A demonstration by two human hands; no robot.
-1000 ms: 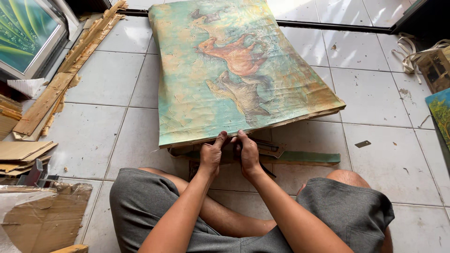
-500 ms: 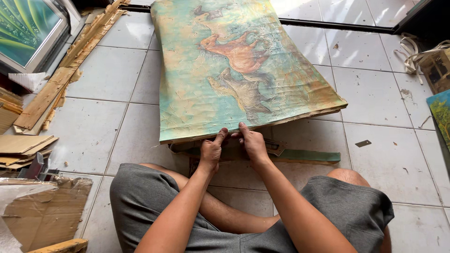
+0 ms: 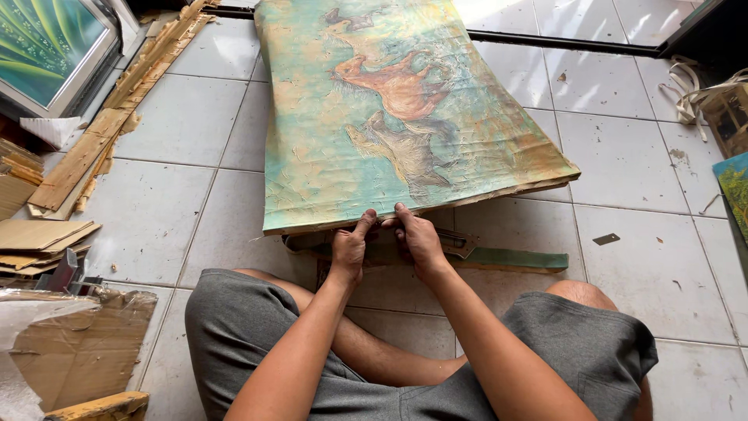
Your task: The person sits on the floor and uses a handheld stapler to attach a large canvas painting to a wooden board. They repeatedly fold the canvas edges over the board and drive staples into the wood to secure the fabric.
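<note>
A large unframed canvas painting [image 3: 389,109] of horses on a teal and ochre ground lies tilted over the tiled floor in front of me. Both hands grip its near edge side by side. My left hand [image 3: 351,248] pinches the edge with the thumb on top. My right hand [image 3: 417,238] holds the same edge just to the right. Under the raised edge lie a green-painted wooden strip [image 3: 506,259] and a metal tool [image 3: 456,243], partly hidden by the canvas and my hands. I sit cross-legged in grey shorts.
Broken wooden frame strips [image 3: 93,140] and cardboard pieces [image 3: 39,242] lie at the left. A framed green picture [image 3: 47,47] leans at the top left. Another painting [image 3: 732,191] stands at the right edge, with straps [image 3: 693,86] above it. Plastic-wrapped cardboard [image 3: 70,343] is at the lower left.
Both hands stayed on the canvas's near edge and shifted slightly up and closer together. The view drifted a little; the canvas barely moved.
</note>
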